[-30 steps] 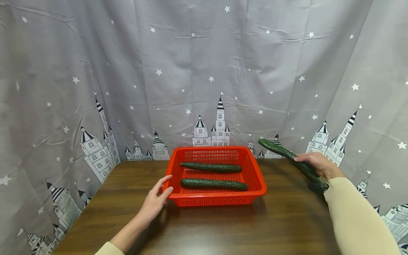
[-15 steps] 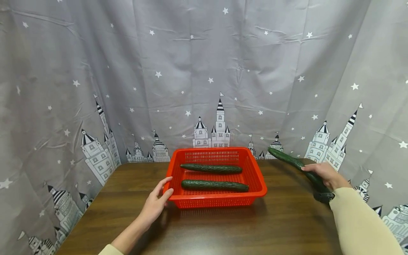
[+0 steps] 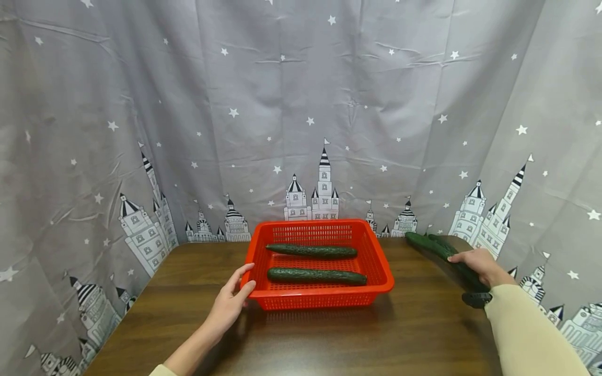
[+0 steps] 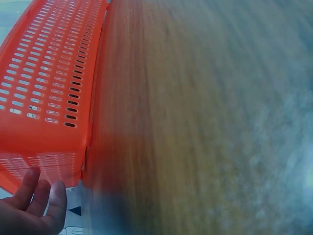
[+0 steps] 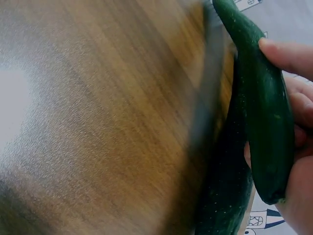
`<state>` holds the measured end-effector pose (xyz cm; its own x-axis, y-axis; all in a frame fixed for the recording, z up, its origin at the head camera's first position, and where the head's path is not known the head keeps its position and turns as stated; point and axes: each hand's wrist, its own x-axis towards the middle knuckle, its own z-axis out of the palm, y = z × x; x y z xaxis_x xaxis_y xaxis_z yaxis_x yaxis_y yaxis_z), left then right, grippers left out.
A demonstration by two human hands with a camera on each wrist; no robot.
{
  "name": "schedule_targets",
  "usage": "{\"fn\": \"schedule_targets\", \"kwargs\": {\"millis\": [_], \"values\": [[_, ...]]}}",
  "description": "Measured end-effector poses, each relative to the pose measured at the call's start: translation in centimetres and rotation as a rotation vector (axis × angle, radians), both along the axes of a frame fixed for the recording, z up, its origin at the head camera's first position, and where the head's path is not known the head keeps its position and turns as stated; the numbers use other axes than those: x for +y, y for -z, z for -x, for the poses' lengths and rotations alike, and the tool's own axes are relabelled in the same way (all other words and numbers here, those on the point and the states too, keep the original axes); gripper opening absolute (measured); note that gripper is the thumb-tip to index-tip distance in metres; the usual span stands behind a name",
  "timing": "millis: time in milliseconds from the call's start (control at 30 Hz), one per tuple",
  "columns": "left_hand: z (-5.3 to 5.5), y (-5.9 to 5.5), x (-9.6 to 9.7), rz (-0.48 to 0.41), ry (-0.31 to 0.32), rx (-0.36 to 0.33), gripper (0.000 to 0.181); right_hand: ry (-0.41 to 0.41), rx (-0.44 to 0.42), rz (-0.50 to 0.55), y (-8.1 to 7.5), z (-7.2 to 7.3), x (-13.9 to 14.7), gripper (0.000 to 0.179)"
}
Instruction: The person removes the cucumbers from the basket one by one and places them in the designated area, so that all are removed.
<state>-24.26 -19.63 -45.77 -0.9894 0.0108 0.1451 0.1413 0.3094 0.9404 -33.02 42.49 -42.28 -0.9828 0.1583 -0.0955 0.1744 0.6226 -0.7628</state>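
My left hand holds the left end of a red plastic basket, thumb and forefinger at the rim. In the left wrist view its other fingers sit against the slotted end wall. Two dark green cucumbers lie across the basket floor, a rear cucumber and a front cucumber. At the table's right side, my right hand grips a third cucumber, thumb along one side and fingers round the other. Close under it lies another cucumber, mostly hidden by the held one in the head view.
The brown wooden table carries all of this. A grey curtain printed with stars and castles hangs right behind and at both sides. A black band shows at the right wrist.
My right hand has carried its cucumber down and to the right, now close over the other cucumber there. The left hand and the basket have stayed in place.
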Motion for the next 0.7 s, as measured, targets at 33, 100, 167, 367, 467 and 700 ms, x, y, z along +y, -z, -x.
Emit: {"fn": "schedule_targets", "kwargs": {"millis": [33,100,167,367,467,700], "values": [[-0.1,0.0,0.0,-0.001,0.001,0.000,0.047,-0.003,-0.002,-0.011,0.1,-0.1,0.0,0.062],[-0.2,-0.1,0.1,-0.004,0.002,0.001,0.047,-0.005,-0.001,-0.032,0.2,-0.1,0.1,0.063],[-0.3,-0.2,0.2,-0.005,0.002,0.001,0.046,-0.006,0.000,-0.044,0.3,-0.1,0.1,0.062],[-0.5,0.1,0.2,-0.005,-0.014,-0.006,0.046,-0.025,0.011,-0.112,0.8,-0.1,-0.1,0.048],[-0.6,0.4,0.1,-0.004,-0.026,-0.002,0.046,-0.045,0.023,-0.133,0.9,-0.2,-0.5,0.044],[-0.1,0.2,0.2,-0.008,-0.020,0.003,0.046,-0.042,0.047,-0.189,1.3,0.2,-1.4,0.032]]}}
